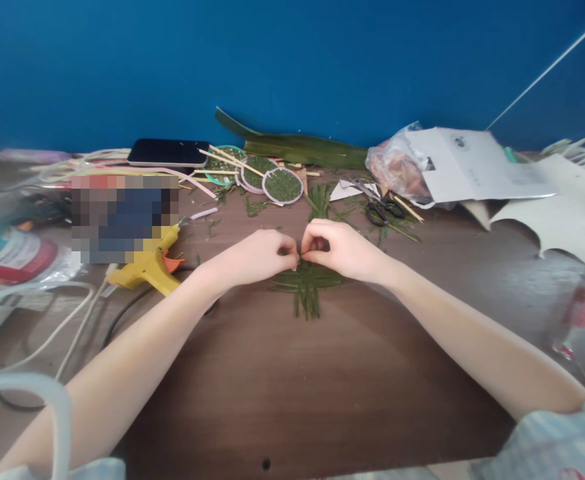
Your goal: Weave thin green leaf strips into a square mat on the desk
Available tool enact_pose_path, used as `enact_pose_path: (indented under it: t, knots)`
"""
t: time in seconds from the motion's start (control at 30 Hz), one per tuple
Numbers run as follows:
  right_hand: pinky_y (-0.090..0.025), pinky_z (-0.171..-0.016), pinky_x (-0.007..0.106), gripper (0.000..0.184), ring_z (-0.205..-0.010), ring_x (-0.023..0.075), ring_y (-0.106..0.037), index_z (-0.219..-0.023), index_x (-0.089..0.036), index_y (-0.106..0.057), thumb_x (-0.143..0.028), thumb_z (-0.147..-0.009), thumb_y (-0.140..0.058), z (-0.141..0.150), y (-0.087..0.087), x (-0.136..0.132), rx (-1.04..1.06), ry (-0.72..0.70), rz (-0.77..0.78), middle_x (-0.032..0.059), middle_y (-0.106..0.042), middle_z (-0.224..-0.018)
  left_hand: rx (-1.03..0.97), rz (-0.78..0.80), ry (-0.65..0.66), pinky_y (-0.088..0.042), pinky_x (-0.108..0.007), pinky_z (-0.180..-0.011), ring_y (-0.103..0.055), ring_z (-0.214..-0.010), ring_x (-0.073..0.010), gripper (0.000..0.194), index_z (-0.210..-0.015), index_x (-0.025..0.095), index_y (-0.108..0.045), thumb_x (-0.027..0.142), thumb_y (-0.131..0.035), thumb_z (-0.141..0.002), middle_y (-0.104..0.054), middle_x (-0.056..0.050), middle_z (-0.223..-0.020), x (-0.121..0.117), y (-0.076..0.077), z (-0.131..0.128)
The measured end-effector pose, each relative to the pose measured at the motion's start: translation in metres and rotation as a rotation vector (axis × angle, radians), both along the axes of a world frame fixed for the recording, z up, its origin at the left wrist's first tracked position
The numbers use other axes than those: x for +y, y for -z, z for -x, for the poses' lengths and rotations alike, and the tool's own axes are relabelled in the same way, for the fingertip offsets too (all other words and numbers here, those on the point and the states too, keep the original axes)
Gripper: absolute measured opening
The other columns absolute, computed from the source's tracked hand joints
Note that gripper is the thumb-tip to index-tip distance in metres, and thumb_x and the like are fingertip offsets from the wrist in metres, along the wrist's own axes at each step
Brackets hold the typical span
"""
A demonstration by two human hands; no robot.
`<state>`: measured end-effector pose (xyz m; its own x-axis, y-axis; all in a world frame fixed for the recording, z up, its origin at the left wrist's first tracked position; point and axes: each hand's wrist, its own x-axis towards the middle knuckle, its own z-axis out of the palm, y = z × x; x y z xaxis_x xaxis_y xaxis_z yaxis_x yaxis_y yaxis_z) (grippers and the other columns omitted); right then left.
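The brown table (292, 387) bears crossed green strips (308, 293). A yellow glue gun (148, 267) lies left; scissors (380, 200) lie farther, right.

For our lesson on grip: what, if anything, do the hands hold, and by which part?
The left hand and right hand seem to pinch green strips near their crossing; the exact spot is unclear.

We see a table (252, 387) with a dark brown wood-look top, smooth with a soft sheen. The wall (292, 67) looks smooth and flat blue. We find yellow, plastic-looking casing on the glue gun (149, 267), a glossy black face on the phone (167, 153), shiny, crinkled clear plastic on the bag (392, 163), and matt white paper or card in the sheet (472, 167).
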<state>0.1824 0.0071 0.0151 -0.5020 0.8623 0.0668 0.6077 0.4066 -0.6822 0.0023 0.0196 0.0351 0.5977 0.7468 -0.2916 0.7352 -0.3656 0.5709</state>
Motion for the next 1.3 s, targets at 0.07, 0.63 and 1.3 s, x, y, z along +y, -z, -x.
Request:
enact_pose_path:
  t: [0.07, 0.63, 1.3]
  knots:
    - [-0.034, -0.066, 0.024, 0.004, -0.069, 0.0105, -0.047, -0.068, -0.016, -0.054, -0.017, -0.072, -0.055, 0.0, -0.003, -0.001, 0.01, 0.0, 0.022, -0.0006, -0.053, -0.073, 0.001, 0.007, -0.004, -0.028, -0.025, -0.054, -0.042, -0.053, -0.0103, 0.02, -0.068, 0.019, -0.059, 0.03, -0.043, -0.072, -0.053, 0.003, -0.059, -0.001, -0.001, 0.0]
    - [-0.037, -0.057, 0.023, 0.004, -0.058, 0.0097, -0.051, -0.067, -0.016, -0.059, -0.019, -0.066, -0.062, 0.005, 0.0, -0.004, 0.055, 0.207, 0.21, -0.0011, -0.058, -0.063, -0.002, 0.003, 0.011, -0.027, -0.023, -0.053, -0.04, -0.051, -0.0084, 0.019, -0.068, 0.018, -0.058, 0.029, -0.044, -0.073, -0.051, 0.004, -0.056, -0.002, -0.002, -0.001]
    - [-0.038, -0.058, 0.022, 0.004, -0.057, 0.0089, -0.052, -0.07, -0.016, -0.063, -0.018, -0.067, -0.061, 0.001, -0.012, -0.003, -0.116, 0.092, 0.251, -0.0011, -0.061, -0.064, -0.013, -0.031, 0.018, -0.029, -0.023, -0.055, -0.04, -0.051, -0.0082, 0.02, -0.07, 0.019, -0.058, 0.03, -0.043, -0.074, -0.051, 0.005, -0.057, 0.0, 0.0, 0.0]
